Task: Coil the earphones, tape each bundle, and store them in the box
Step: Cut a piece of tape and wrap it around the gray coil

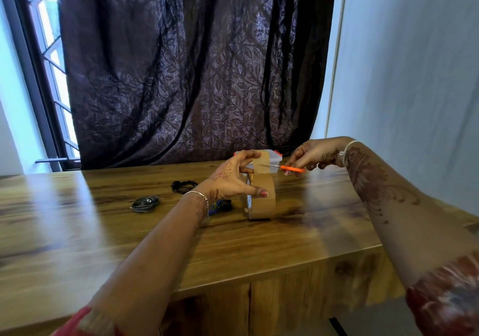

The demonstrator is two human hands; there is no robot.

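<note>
Near the middle of the wooden desk, standing a brown tape roll up on its edge. Reaching the left hand over the roll, pressing the thumb on the roll's brown face and curling the fingers round the top of a tape strip pulled straight up from the roll. Gripping small orange scissors in the right hand, with the fingers curled tight round the handles. Pointing the thin blades in from the right and laying them across the strip about halfway up; too small to tell if the blades are apart or together. Showing a clear box with orange clips just behind the strip, at the far edge of the desk, partly hidden. Resting a black earphone bundle on the desk to the left of the roll, and a grey earphone bundle further left and a bit closer, not touching each other. Hiding a blue and black thing partly behind the left wrist, just beside the roll; too blurry to tell what. Wearing a thin silver bracelet on the left wrist and a white band on the right. Hanging a dark leafy curtain behind the desk, beside a window on the left.
</note>
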